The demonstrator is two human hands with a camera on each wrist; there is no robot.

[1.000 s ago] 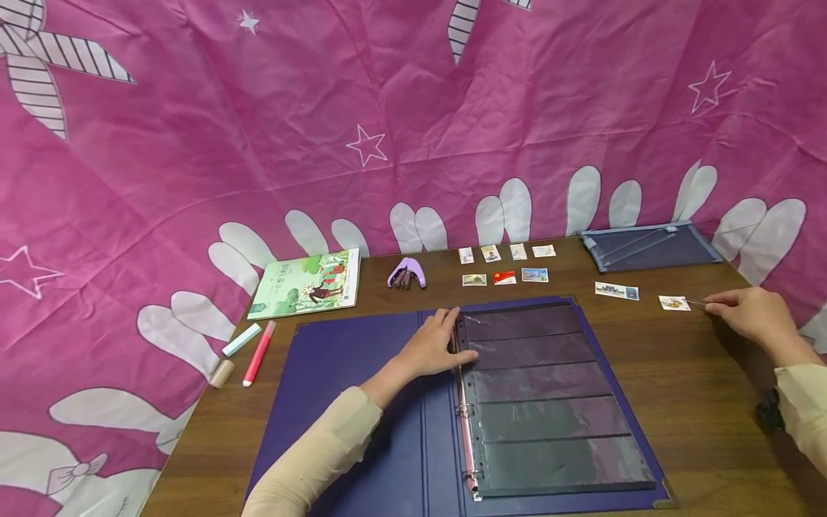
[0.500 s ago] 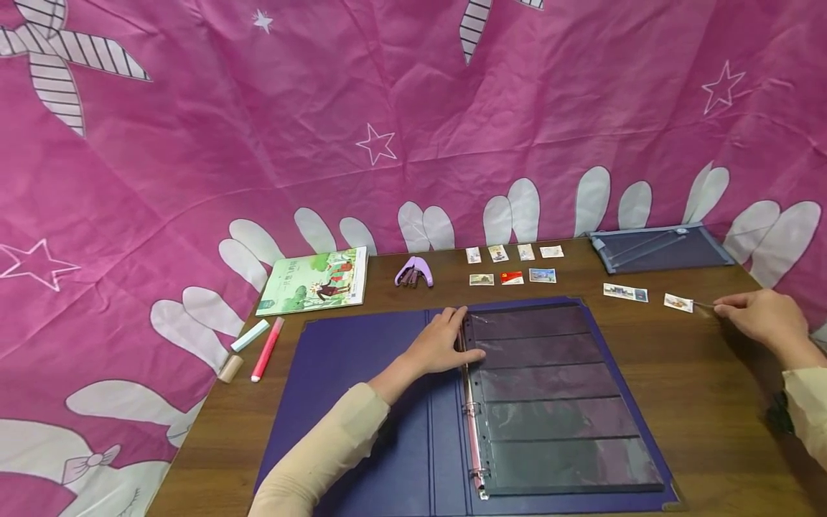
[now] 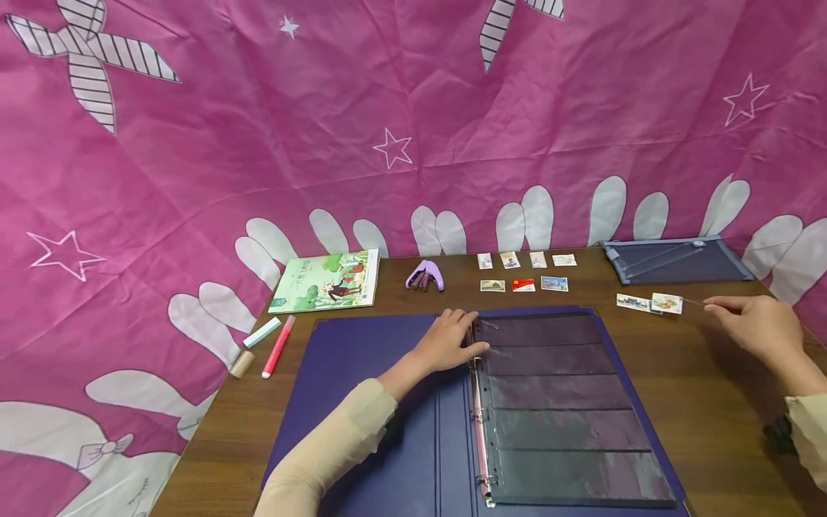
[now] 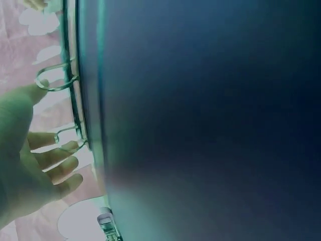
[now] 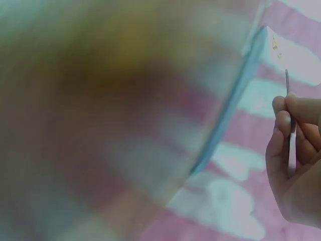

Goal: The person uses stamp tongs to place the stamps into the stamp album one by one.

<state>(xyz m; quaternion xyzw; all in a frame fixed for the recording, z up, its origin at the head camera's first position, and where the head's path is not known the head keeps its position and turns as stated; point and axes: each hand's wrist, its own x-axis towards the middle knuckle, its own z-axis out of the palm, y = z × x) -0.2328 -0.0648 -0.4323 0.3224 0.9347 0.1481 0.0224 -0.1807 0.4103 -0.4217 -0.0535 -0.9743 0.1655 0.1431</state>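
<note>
My left hand [image 3: 446, 341] rests at the ring spine of an open dark blue binder [image 3: 368, 402], fingers spread near the upper edge of its black pocket page [image 3: 549, 391]. In the left wrist view its fingers lie beside the metal rings [image 4: 56, 78]. At the right, my right hand [image 3: 762, 327] pinches slim metal tweezers [image 5: 292, 150] between thumb and fingers. A small white postage stamp [image 3: 667, 303] with a yellowish picture is at the tweezers' tip. From the head it overlaps the right end of a long stamp [image 3: 633, 302]; whether they touch I cannot tell.
Several stamps [image 3: 524, 284] lie in two rows behind the binder. A grey-blue zip pouch [image 3: 685, 260] is at the back right. A purple hole punch-like tool [image 3: 424, 276], a green picture book [image 3: 326, 280], a red marker [image 3: 279, 348], a pale blue stick [image 3: 262, 332] and a tan cylinder [image 3: 242, 364] lie leftward.
My right hand has moved the stamp with the tweezers leftward, from beside the long stamp to over its right end. My left hand stays on the binder; the head view has shifted slightly.
</note>
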